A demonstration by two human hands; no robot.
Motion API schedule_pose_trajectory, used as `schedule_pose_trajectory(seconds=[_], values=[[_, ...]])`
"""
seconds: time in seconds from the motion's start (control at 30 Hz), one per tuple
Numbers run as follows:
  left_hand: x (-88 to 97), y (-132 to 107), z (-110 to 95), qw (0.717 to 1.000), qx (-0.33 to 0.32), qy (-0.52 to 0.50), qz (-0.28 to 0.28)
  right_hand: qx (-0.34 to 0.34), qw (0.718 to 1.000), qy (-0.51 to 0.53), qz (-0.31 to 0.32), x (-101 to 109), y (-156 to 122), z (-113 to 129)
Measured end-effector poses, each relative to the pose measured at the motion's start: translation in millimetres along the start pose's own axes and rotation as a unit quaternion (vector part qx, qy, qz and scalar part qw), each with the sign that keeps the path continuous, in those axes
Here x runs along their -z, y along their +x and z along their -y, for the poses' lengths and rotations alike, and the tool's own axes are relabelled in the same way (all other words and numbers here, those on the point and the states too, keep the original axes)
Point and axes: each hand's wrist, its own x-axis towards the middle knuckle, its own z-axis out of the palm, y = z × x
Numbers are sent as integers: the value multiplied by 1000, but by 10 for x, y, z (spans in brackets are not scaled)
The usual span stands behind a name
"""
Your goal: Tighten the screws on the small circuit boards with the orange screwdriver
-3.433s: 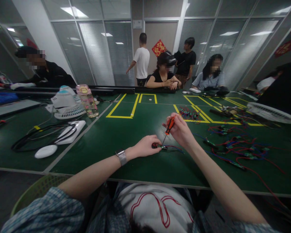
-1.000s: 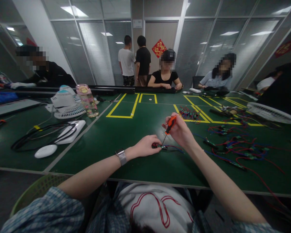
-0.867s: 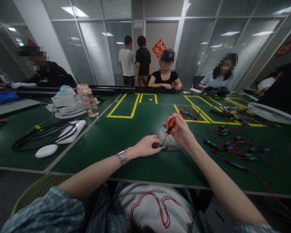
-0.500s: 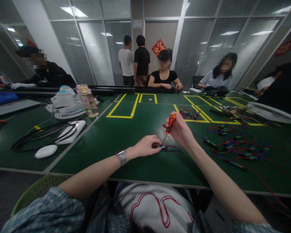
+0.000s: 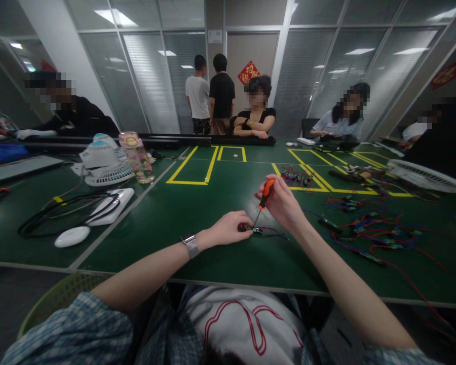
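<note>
On the green table point(image 5: 197, 213), my left hand point(image 5: 231, 228) pinches a small green circuit board point(image 5: 257, 230) with red and blue wires trailing to the right. My right hand point(image 5: 283, 200) is closed round the orange and black handle of a screwdriver point(image 5: 266, 194). Its thin shaft slants down and its tip meets the board close to my left fingertips. The exact contact spot is too small to make out. Part of the board lies hidden under my left fingers.
Several wired circuit boards point(image 5: 391, 243) lie loose at the right, and a bunch of them point(image 5: 296, 177) sits beyond my right hand. To the left are a white mouse point(image 5: 72, 236), coiled black cable point(image 5: 34, 223), a bottle point(image 5: 137, 159) and a white fan point(image 5: 102, 162). Other people sit across.
My hands, the screwdriver and the board look almost unmoved. Across the table, the seated person in black has folded their arms on the edge.
</note>
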Motion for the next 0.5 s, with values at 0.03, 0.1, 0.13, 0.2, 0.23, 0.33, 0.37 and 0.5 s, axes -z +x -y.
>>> schedule_pose_trajectory(seconds=[0.03, 0.1, 0.13, 0.2, 0.23, 0.33, 0.37, 0.5], values=[[1, 0, -3, 1000, 0, 0, 0, -1, 1000, 6, 5, -9, -2, 2], [3, -1, -8, 1000, 1, 2, 0, -8, 1000, 20, 7, -28, -8, 9], [4, -1, -9, 1000, 1, 2, -1, -11, 1000, 27, 4, -36, -12, 13], [2, -1, -7, 1000, -1, 2, -1, -14, 999, 39, -8, -44, -18, 20], [1, -1, -4, 1000, -1, 4, -1, -13, 999, 41, -15, -43, -20, 22], [-6, 0, 6, 1000, 0, 9, 1, -7, 999, 29, -30, -26, -17, 21], [-7, 0, 8, 1000, 1, 9, 2, -7, 999, 20, -31, -18, -14, 20], [-3, 0, -2, 1000, 1, 4, 1, -9, 1000, 1, -21, 2, 1, 11]])
